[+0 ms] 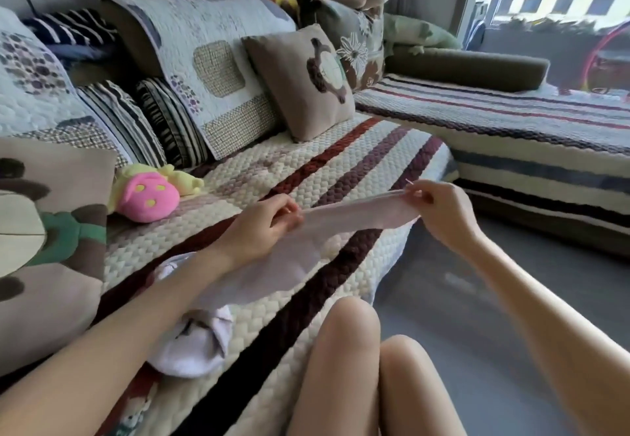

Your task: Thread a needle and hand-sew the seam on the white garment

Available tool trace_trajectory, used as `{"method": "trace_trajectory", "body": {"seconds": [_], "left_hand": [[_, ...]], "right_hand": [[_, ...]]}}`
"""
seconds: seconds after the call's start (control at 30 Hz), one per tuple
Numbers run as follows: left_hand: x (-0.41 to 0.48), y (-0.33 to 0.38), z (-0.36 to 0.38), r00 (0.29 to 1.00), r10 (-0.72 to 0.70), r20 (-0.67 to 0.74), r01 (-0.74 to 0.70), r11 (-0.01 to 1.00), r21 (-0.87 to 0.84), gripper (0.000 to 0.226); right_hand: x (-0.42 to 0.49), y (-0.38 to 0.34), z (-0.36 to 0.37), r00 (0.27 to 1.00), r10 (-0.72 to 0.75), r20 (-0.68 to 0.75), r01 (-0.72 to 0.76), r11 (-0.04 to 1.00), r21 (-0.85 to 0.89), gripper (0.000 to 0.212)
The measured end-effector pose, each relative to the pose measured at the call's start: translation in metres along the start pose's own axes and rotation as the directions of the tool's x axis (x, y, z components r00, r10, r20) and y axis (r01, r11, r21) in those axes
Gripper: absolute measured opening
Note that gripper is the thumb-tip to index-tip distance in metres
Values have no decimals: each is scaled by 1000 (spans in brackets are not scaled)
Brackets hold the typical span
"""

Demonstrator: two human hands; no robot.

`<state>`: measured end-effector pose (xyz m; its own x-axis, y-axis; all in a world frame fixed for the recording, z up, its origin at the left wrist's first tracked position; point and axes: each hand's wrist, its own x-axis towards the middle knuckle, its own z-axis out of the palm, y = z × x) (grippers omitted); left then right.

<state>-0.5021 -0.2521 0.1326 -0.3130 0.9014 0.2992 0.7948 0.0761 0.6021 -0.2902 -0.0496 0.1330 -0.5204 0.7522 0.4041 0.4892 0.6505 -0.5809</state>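
The left hand pinches one end of the white garment, fingers curled on the cloth, I'd say to keep the edge taut for stitching. The slack bunches on the sofa under that forearm. The stretched strip runs left to right, rising a little toward the right. There the right hand pinches the other end. What looks like the needle pokes up-left from its fingertips, too thin to be sure.
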Motion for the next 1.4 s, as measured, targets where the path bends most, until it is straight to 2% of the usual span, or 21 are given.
{"method": "trace_trajectory", "body": {"seconds": [0.13,0.2,0.27,0.33,0.43,0.5,0.6,0.7,0.77,0.83,0.9,1.0,1.17,1.27,1.33,1.4], "left_hand": [[7,76,1,983,179,-43,-181,982,-54,14],[-1,109,-2,975,220,-12,-220,969,-117,9],[-13,140,-6,965,255,56,-237,946,-220,12],[-31,171,-4,927,318,198,-249,918,-309,17],[-47,191,9,827,364,429,-217,909,-355,17],[-51,189,30,784,374,495,-231,916,-327,15],[-51,173,67,787,335,519,-284,942,-178,20],[-47,146,99,788,247,564,-236,967,-93,22],[-44,129,118,774,192,603,-196,979,-60,16],[-43,117,131,778,165,606,-181,983,-35,9],[-36,109,145,777,170,605,-153,985,-81,13],[-30,103,160,774,182,606,-132,983,-128,15],[-17,94,176,752,169,637,-122,986,-117,11],[-2,96,185,714,127,689,-90,992,-90,11],[4,103,189,637,116,762,-105,992,-64,9],[8,113,197,563,113,819,-139,989,-41,11]], "right_hand": [[-27,-4,-101,981,-25,-194,14,998,-60,22],[-53,-10,-146,975,-46,-219,17,991,-130,23],[-82,-17,-183,973,-57,-223,19,985,-172,22],[-124,-23,-218,970,-54,-237,6,980,-200,20],[-168,-20,-247,988,30,-150,-51,989,-138,14],[-187,-3,-249,995,86,-41,-90,988,-127,17],[-209,32,-229,968,190,166,-163,973,-163,28],[-221,62,-188,895,255,366,-159,949,-274,26],[-225,79,-164,843,317,435,-204,936,-286,28],[-229,93,-146,825,354,440,-271,932,-242,18],[-229,112,-132,833,398,385,-361,918,-168,8],[-234,134,-124,842,478,250,-476,876,-73,3],[-226,172,-162,872,481,-89,-488,868,-94,22],[-208,183,-196,868,420,-266,-480,846,-232,25],[-190,182,-214,888,277,-368,-421,812,-404,33],[-172,176,-241,890,87,-448,-364,728,-581,45]]}}
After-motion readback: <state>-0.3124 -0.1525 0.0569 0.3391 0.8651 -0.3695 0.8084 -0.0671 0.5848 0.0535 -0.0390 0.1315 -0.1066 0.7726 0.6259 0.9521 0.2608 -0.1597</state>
